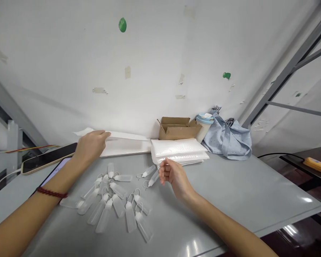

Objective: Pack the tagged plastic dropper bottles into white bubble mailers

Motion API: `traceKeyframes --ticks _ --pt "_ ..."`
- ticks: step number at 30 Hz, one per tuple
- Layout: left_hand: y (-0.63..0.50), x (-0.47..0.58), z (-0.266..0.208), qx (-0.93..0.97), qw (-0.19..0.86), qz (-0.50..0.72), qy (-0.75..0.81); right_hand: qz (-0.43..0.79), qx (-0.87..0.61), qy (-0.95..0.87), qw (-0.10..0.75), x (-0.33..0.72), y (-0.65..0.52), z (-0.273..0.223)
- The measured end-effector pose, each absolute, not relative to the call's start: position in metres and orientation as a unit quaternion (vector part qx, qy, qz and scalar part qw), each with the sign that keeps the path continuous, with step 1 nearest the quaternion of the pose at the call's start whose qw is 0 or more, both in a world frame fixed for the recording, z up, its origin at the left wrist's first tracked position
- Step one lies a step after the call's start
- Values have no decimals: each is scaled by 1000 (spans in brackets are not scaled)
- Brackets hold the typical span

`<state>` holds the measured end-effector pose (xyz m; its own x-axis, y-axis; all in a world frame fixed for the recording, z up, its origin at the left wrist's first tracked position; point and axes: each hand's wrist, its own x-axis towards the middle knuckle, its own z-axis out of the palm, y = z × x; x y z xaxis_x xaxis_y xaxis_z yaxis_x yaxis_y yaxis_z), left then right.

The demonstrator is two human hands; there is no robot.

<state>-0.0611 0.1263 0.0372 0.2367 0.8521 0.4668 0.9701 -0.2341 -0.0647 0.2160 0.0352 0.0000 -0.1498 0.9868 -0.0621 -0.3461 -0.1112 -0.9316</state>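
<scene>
- From afar, I pinch a white paper sheet point(130, 136) with my left fingers point(103, 135); it extends to their right.
- My right fingers point(163, 173) curl loosely beside white bubble mailers point(179, 148); whether they grip anything, I cannot tell.
- Translucent squeeze bottles point(118, 206) lie scattered on the surface point(216, 192), left of the right fingers, nearer than the left.

Knobbly dark red bracelet point(52, 193), left wrist point(59, 181).
</scene>
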Motion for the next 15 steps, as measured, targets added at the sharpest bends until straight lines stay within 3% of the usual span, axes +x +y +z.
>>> traceKeyframes --ticks 3,6,8,12,15 --pt "99 -74 32 -760 215 -225 -570 519 -418 -500 554 220 35 0" --pt "78 -83 16 -802 228 -252 -491 218 -393 -667 594 225 32 1" --pt "67 -82 7 -852 228 -298 -364 84 -330 -771 538 226 28 1" --pt "41 -57 -2 -876 204 -350 -263 126 -331 -877 323 217 17 -1" --pt "19 -31 -5 -887 184 -359 -226 179 -370 -881 233 209 12 -6"
